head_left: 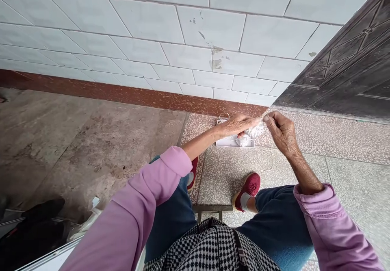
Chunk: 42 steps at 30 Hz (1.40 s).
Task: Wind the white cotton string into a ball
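Note:
My left hand (239, 124) reaches out in front of me, its fingers closed on a white, lacy-looking yarn piece (256, 131). Close beside it, my right hand (282, 133) is closed with thumb and forefinger pinched together. Whatever lies in that pinch is too small to make out. Beneath the left hand, a ball of white yarn (243, 141) rests in a shallow pale box (224, 142) on the floor. Loose white yarn (263, 169) hangs in loops below the hands.
A tiled wall (183, 59) with a brown skirting stands ahead, and a dark panelled door (350, 76) is at the right. My red shoes (250, 186) are on the speckled floor near the box. Dark items (36, 226) lie at the lower left.

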Tool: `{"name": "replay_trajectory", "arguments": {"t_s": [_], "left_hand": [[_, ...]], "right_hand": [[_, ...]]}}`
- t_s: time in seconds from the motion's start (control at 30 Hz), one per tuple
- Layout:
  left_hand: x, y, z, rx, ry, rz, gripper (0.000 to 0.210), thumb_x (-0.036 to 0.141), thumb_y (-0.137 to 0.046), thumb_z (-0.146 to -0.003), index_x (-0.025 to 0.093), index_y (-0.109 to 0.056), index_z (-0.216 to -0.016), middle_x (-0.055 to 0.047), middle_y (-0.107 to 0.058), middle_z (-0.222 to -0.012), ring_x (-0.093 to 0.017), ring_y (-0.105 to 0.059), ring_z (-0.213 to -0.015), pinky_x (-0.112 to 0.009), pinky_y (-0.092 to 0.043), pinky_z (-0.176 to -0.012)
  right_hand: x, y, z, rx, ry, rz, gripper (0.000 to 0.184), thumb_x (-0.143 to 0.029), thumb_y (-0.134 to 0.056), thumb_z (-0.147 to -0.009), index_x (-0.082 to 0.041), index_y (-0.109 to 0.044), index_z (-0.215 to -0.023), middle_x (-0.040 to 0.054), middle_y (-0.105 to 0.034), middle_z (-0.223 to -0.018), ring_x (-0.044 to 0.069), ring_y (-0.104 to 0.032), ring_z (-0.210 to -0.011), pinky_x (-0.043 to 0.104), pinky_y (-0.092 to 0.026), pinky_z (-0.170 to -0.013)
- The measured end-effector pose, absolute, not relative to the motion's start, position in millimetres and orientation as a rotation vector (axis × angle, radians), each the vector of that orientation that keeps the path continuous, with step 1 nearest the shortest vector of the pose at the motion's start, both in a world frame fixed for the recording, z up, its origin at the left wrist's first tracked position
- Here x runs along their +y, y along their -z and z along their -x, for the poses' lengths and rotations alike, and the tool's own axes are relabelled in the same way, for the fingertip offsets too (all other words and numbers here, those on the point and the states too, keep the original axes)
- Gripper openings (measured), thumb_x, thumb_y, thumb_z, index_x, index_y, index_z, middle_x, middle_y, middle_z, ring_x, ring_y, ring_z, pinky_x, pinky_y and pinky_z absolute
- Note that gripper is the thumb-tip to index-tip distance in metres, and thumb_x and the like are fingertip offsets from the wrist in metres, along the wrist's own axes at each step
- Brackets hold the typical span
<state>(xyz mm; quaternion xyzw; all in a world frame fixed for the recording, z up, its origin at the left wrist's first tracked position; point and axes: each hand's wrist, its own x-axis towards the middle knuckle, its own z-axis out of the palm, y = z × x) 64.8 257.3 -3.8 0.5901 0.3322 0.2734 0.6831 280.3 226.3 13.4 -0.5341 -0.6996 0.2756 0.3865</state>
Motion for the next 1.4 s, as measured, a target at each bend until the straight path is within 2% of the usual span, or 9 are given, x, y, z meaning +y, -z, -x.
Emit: {"name": "replay_trajectory", "arguments": {"t_s": [0.1, 0.27, 0.47, 0.63, 0.8, 0.93, 1.07, 1.23, 1.4], "left_hand": [[257, 2, -65, 0.686, -0.627, -1.221, 0.057, 0.072, -0.087, -0.081, 0.021, -0.063, -0.078, 0.003, -0.045, -0.067, -0.009, -0.048, -0.056, -0.027, -0.04, -0.051], [263, 3, -59, 0.689, -0.703, -1.156, 0.048, 0.053, -0.095, -0.071, 0.017, -0.069, -0.091, -0.001, -0.062, -0.078, -0.009, -0.056, -0.064, -0.024, -0.046, -0.055], [262, 1, -60, 0.729, -0.821, -1.092, 0.048, 0.041, -0.092, -0.07, 0.015, -0.069, -0.104, -0.005, -0.071, -0.09, -0.012, -0.065, -0.074, -0.025, -0.054, -0.062], [273, 6, -55, 0.824, -0.982, -1.011, 0.055, 0.039, -0.088, -0.077, 0.016, -0.071, -0.124, -0.011, -0.077, -0.111, -0.016, -0.072, -0.085, -0.029, -0.06, -0.072], [281, 14, -42, 1.026, -0.925, -1.317, 0.04, 0.025, -0.086, -0.075, 0.014, -0.077, -0.113, -0.005, -0.076, -0.093, -0.014, -0.066, -0.079, -0.027, -0.051, -0.07], [273, 12, -42, 0.832, -0.705, -1.531, 0.04, 0.035, -0.089, -0.076, 0.014, -0.081, -0.109, -0.004, -0.074, -0.087, -0.014, -0.063, -0.076, -0.029, -0.047, -0.07], [267, 6, -47, 0.644, -0.612, -1.42, 0.038, 0.038, -0.09, -0.074, 0.015, -0.081, -0.104, -0.004, -0.075, -0.088, -0.014, -0.064, -0.076, -0.029, -0.048, -0.07], [267, 3, -49, 0.628, -0.755, -1.17, 0.045, 0.039, -0.092, -0.071, 0.016, -0.073, -0.105, -0.006, -0.075, -0.095, -0.013, -0.065, -0.08, -0.027, -0.05, -0.069], [273, 10, -51, 0.733, -0.985, -1.033, 0.052, 0.038, -0.093, -0.069, 0.019, -0.063, -0.107, -0.003, -0.072, -0.093, -0.015, -0.068, -0.079, -0.029, -0.055, -0.07]], "right_hand": [[228, -5, -282, -1.787, -0.749, 1.353, 0.043, -0.062, -0.062, -0.105, -0.026, -0.057, -0.079, -0.0003, -0.048, -0.066, 0.018, -0.044, -0.063, 0.035, -0.041, -0.062], [230, 15, -275, -1.898, -0.887, 1.311, 0.034, -0.052, -0.058, -0.102, -0.024, -0.059, -0.082, 0.0009, -0.06, -0.07, 0.017, -0.051, -0.064, 0.033, -0.043, -0.063], [234, 25, -268, -1.923, -0.893, 1.363, 0.048, -0.061, -0.053, -0.104, -0.023, -0.056, -0.075, 0.0015, -0.058, -0.065, 0.016, -0.049, -0.06, 0.031, -0.039, -0.06], [223, 10, -258, -2.067, -0.945, 1.275, 0.054, -0.066, -0.047, -0.11, -0.021, -0.066, -0.087, 0.0008, -0.058, -0.066, 0.017, -0.052, -0.061, 0.032, -0.04, -0.062], [216, -3, -256, -2.051, -0.926, 1.229, 0.052, -0.064, -0.049, -0.112, -0.022, -0.066, -0.088, -0.0014, -0.052, -0.066, 0.015, -0.047, -0.06, 0.032, -0.039, -0.062], [227, -3, -269, -1.852, -0.828, 1.259, 0.052, -0.068, -0.06, -0.106, -0.023, -0.062, -0.081, -0.0021, -0.048, -0.066, 0.015, -0.042, -0.061, 0.031, -0.035, -0.06], [237, 3, -277, -1.74, -0.844, 1.242, 0.056, -0.072, -0.064, -0.102, -0.024, -0.055, -0.074, -0.0027, -0.044, -0.064, 0.014, -0.039, -0.061, 0.03, -0.033, -0.058], [236, 17, -268, -1.727, -0.954, 1.254, 0.059, -0.078, -0.059, -0.1, -0.024, -0.054, -0.075, -0.0025, -0.045, -0.064, 0.015, -0.04, -0.061, 0.029, -0.035, -0.057], [228, 19, -251, -1.854, -1.039, 1.294, 0.061, -0.079, -0.054, -0.102, -0.021, -0.065, -0.084, -0.0012, -0.05, -0.065, 0.015, -0.044, -0.06, 0.03, -0.036, -0.057]]}}
